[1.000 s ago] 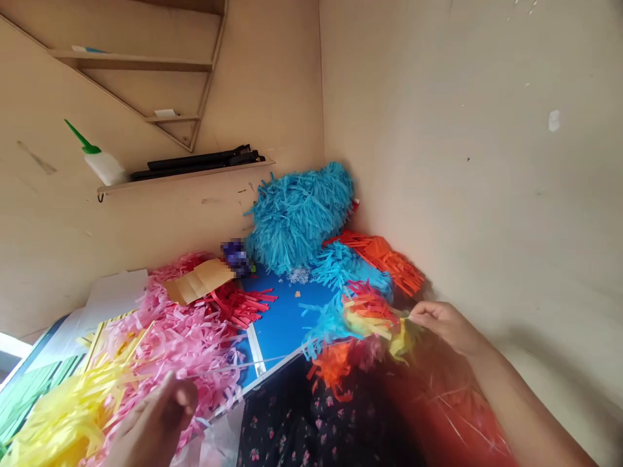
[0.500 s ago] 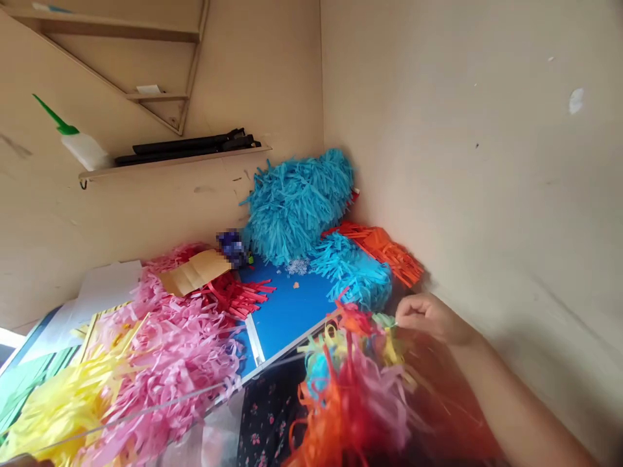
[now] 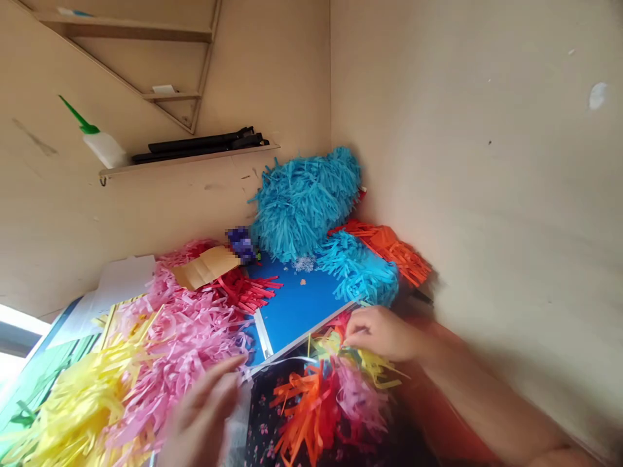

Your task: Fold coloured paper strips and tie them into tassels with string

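My right hand (image 3: pixel 382 332) is pinched on the top of a multicoloured paper-fringe bundle (image 3: pixel 325 395) of orange, pink and yellow strips that hangs over my lap at the blue table's (image 3: pixel 296 310) front edge. A thin clear thread or strip (image 3: pixel 287 360) runs from the bundle toward my left hand (image 3: pixel 202 415). That hand is low in the picture and blurred, fingers partly curled near the pink fringe pile (image 3: pixel 180 337).
Fringe piles crowd the table: blue (image 3: pixel 304 201) in the corner, a smaller blue one (image 3: pixel 360 269), orange (image 3: pixel 396 253) by the right wall, red (image 3: pixel 248 292), yellow (image 3: pixel 78 402) at left. A glue bottle (image 3: pixel 100 143) and dark objects (image 3: pixel 199 144) sit on a wall shelf.
My right hand moved left and down with the fringe bundle, toward the table's front edge. My left hand came back into view at the bottom, near the thread.
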Demonstrator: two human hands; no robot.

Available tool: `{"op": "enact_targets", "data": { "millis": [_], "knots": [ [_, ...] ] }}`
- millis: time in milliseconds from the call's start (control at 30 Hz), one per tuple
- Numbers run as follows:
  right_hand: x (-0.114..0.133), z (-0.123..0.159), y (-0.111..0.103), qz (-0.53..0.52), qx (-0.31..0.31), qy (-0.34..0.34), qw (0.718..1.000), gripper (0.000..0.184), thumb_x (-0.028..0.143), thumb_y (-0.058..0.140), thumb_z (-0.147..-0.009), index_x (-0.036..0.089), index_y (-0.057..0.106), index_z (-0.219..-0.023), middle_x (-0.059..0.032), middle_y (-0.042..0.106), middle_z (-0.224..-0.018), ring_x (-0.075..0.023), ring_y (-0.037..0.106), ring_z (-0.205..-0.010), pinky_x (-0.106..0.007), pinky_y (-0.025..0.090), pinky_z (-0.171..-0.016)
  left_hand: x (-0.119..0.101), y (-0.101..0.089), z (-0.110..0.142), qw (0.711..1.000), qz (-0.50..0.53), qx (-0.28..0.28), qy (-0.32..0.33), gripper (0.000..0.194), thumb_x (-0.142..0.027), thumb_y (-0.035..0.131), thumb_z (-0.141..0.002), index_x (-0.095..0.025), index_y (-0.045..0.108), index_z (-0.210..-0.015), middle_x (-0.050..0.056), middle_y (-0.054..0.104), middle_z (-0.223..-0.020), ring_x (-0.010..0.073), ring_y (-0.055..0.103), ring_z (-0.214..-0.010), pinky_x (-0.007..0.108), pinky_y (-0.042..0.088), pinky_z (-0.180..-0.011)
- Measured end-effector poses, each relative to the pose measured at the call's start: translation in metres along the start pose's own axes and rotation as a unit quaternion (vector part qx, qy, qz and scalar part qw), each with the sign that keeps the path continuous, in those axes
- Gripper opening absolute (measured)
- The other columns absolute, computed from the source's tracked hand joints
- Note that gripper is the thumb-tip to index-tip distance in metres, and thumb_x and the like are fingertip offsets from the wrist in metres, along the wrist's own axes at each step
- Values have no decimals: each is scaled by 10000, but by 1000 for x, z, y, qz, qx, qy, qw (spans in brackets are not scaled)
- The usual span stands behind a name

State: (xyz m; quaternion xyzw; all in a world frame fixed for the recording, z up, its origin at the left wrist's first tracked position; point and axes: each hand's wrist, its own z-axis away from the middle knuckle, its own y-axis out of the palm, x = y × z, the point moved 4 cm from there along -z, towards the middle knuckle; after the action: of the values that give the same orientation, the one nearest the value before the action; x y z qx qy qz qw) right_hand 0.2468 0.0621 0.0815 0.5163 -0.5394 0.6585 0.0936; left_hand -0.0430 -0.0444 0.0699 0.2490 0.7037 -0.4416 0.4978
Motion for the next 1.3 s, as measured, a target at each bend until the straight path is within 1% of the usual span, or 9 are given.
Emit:
{"op": "enact_targets", "data": {
  "millis": [33,100,200,433,633,800,967,1167,1300],
  "knots": [
    [12,-3,10,-11,13,-18,1000,123,228,673,-823,185,735,-726,-10,718,-763,-147,639,-735,-231,439,-694,-3,27,1,997,9,79,26,501,-613,770,-674,-200,767,-957,20,728,-781,201,663,-660,323,554,-603],
    [32,-5,23,-30,25,-51,998,108,216,670,-821,183,727,-736,-3,703,-743,-133,621,-707,-217,425,-665,-14,79,8,959,-17,231,162,368,-551,678,-798,-214,779,-907,12,662,-628,175,606,-588,280,488,-557],
    [45,0,15,-47,1,-67,997,153,248,636,-846,174,703,-730,-3,662,-705,-126,576,-667,-214,409,-632,-22,114,12,924,-99,215,299,360,-377,520,-937,-209,744,-710,43,641,-647,157,596,-606,246,435,-558],
    [32,9,2,-85,-4,0,996,205,321,639,-835,162,693,-719,1,606,-671,-122,515,-629,-215,388,-593,-22,104,14,909,-131,220,328,266,-369,665,-868,-257,740,-1097,36,689,-763,159,625,-645,238,473,-590],
    [36,13,-3,-109,-43,-17,993,240,338,625,-840,161,671,-685,3,581,-651,-115,487,-607,-215,370,-572,-20,116,17,898,-175,219,339,259,-285,550,-932,-225,763,-798,51,683,-720,159,625,-616,240,403,-552],
    [31,19,-7,-104,-34,9,994,229,327,619,-835,162,664,-684,3,585,-649,-115,487,-602,-215,369,-562,-19,129,21,889,-174,250,343,327,-420,641,-885,-212,716,-1125,31,669,-707,150,585,-591,239,407,-557],
    [38,23,-5,-95,-47,-5,994,221,309,608,-841,166,660,-681,-8,630,-679,-128,545,-642,-221,409,-606,-15,150,27,879,-188,275,340,373,-300,481,-966,-196,682,-670,24,619,-652,127,546,-578,235,345,-545],
    [6,32,-44,-52,-137,24,989,267,374,611,-865,167,660,-703,-29,645,-702,-151,579,-672,-243,448,-626,8,141,7,893,-209,266,298,364,-289,478,-973,-198,644,-662,8,615,-626,139,561,-587,242,345,-567],
    [-10,36,-42,-16,-82,39,996,227,301,650,-834,176,701,-1016,-70,691,-964,-185,638,-826,-289,499,-762,6,136,2,892,-218,274,287,375,-317,471,-980,-196,649,-673,23,618,-628,158,569,-597,262,341,-580]
  ]
}}
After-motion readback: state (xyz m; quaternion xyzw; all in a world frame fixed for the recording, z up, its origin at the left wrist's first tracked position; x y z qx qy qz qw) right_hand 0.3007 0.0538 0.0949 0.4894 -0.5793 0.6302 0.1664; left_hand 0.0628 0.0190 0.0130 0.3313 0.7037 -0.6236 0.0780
